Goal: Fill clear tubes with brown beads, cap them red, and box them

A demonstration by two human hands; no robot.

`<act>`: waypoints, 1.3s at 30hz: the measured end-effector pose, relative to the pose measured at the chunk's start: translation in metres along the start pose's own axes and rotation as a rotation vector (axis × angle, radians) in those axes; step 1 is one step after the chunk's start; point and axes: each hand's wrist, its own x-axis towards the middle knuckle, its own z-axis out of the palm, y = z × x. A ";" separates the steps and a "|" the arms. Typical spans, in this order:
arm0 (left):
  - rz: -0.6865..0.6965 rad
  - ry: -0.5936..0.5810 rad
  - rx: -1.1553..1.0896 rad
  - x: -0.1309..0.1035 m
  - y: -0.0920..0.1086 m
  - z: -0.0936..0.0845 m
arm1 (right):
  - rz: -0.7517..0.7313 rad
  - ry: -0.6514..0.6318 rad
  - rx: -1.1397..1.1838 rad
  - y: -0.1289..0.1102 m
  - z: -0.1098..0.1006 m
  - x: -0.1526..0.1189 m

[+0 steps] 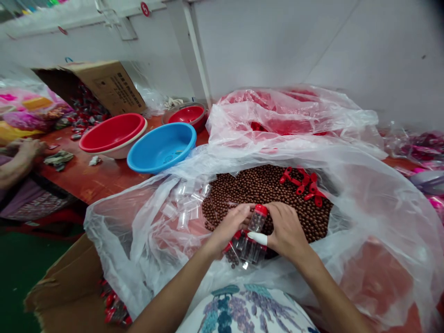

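Between my two hands stands a small clear tube with a red cap [258, 217]. My left hand [231, 229] closes on its left side, and my right hand [286, 229], with a white cover on the thumb, grips its right side. Just below lie several clear tubes with red parts [249, 249]. Brown beads [249, 185] fill the open plastic bag around and beyond my hands. Red plastic pieces [308, 185] rest on the beads at the right. Clear empty tubes [187, 199] are heaped to the left of the beads.
A blue basin [162, 149] and a red basin [113, 133] stand at the back left. Behind them is a cardboard box [114, 88]. Red items fill a plastic bag [291, 115] by the wall. Another open box [69, 286] is at lower left. A person's arm [21, 162] shows at far left.
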 end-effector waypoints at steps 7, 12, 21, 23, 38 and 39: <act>0.073 0.023 0.325 -0.008 0.017 -0.021 | -0.061 0.071 0.044 -0.004 -0.001 0.000; 0.226 0.280 0.668 -0.007 0.011 -0.054 | -0.008 -0.120 0.133 -0.011 -0.003 -0.001; 0.186 0.664 1.396 -0.012 0.015 -0.130 | -0.015 -0.333 0.153 0.019 0.002 -0.008; 0.166 0.704 1.470 -0.005 0.015 -0.132 | 0.009 -0.268 0.010 0.043 0.008 -0.004; 0.176 0.341 1.442 0.036 0.016 -0.128 | 0.284 -0.270 -0.451 0.110 0.003 0.000; 0.175 0.303 1.422 0.035 0.015 -0.125 | 0.267 -0.266 -0.443 0.110 0.003 -0.002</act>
